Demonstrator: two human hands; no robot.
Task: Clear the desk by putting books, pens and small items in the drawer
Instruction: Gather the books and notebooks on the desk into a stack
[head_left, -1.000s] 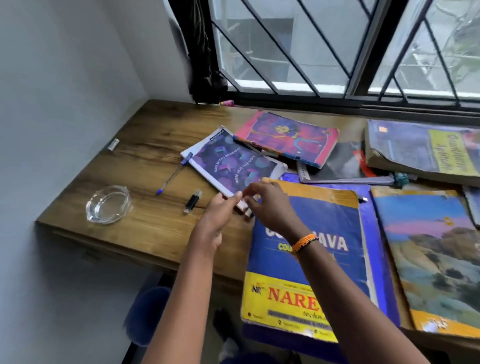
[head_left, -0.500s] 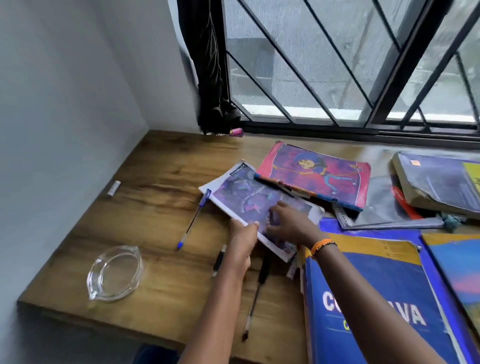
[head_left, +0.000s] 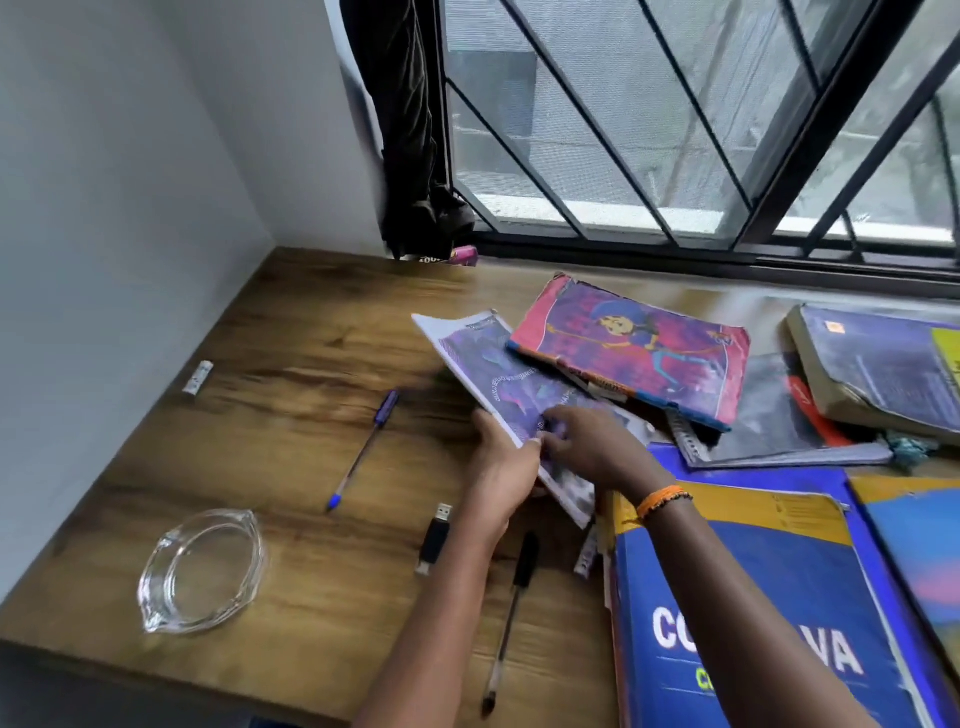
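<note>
Now both hands on the purple notebook (head_left: 498, 379): left hand (head_left: 501, 467) under its near-left edge, up from the desk (head_left: 291, 332); right hand (head_left: 587, 441) on the cover, fingers curled, where 1.0 s ago merely reaching. Far corner pinned under the pink book (head_left: 631, 348). Left behind: blue pen (head_left: 363, 449), USB stick (head_left: 434, 540), black pen (head_left: 511, 613), glass dish (head_left: 200, 571). Drawer unseen.

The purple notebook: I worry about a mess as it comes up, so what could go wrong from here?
The pink book overlaps the purple notebook's far corner, so lifting may drag or tip it. The black pen and USB stick lie near the left hand and forearm, and may get knocked off the desk's near edge.
</note>
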